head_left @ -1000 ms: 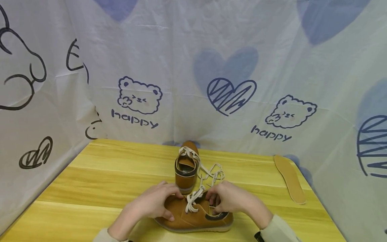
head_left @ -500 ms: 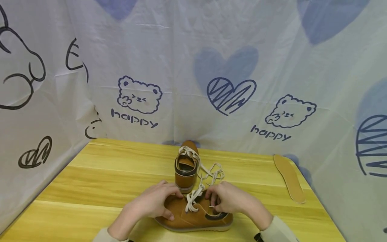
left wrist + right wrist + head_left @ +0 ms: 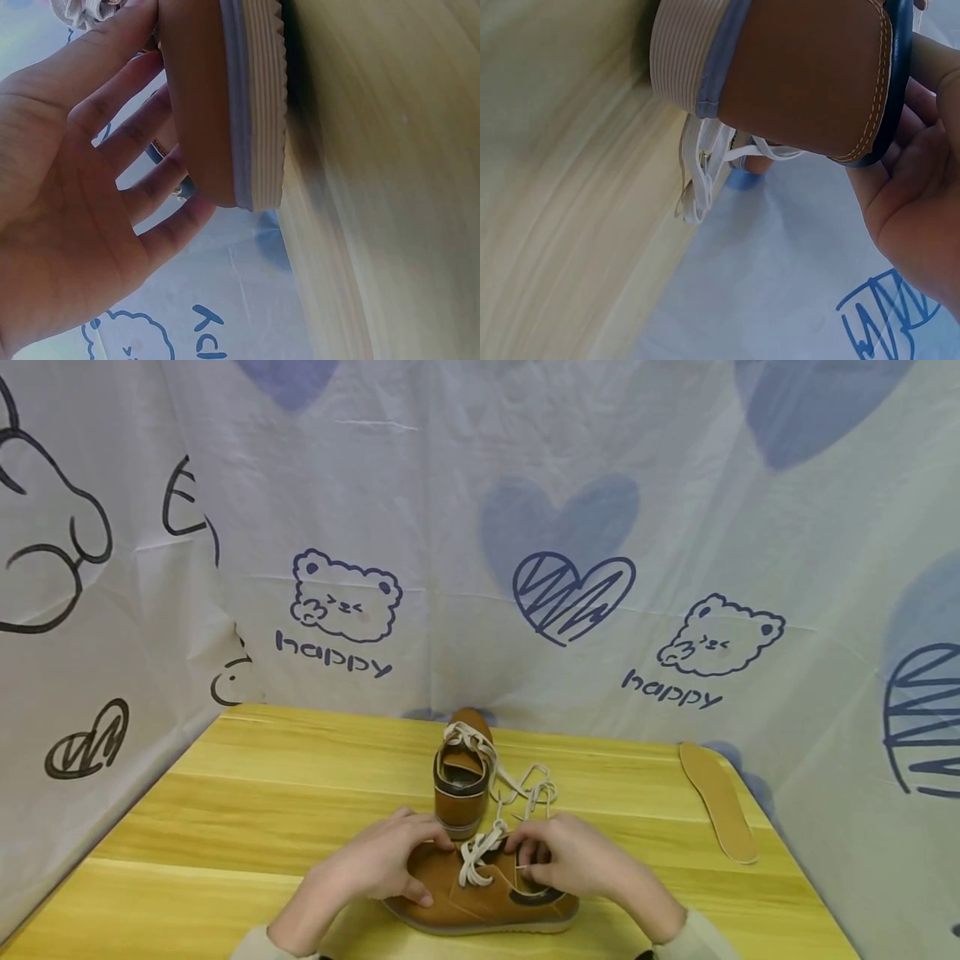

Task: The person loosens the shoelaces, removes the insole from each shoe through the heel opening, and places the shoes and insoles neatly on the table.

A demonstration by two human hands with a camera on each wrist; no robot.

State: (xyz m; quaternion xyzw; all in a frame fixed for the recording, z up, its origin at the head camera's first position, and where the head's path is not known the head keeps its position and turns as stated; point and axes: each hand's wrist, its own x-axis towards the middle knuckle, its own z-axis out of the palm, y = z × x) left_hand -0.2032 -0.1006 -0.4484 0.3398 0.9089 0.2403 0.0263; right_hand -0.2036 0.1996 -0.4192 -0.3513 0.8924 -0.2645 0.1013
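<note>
A brown lace-up shoe [image 3: 480, 902] lies sideways at the table's front, toe left, with cream laces and a dark collar. My left hand [image 3: 390, 860] grips its toe end, thumb on the near side and fingers across the far side. The left wrist view shows those fingers spread along the toe [image 3: 199, 112]. My right hand [image 3: 573, 860] reaches into the shoe's opening with curled fingers. In the right wrist view the dark collar and heel [image 3: 802, 75] hide most fingertips; I cannot tell what they pinch inside.
A second brown shoe [image 3: 459, 810] stands just behind, toe to the wall, its loose laces [image 3: 528, 789] trailing right. A tan insole [image 3: 720, 810] lies near the right edge of the wood-grain table [image 3: 225, 827]. A printed white sheet [image 3: 450, 527] hangs behind.
My right hand shifts slightly at the shoe's opening, its fingers moving a little leftward. My left hand and both shoes stay almost still.
</note>
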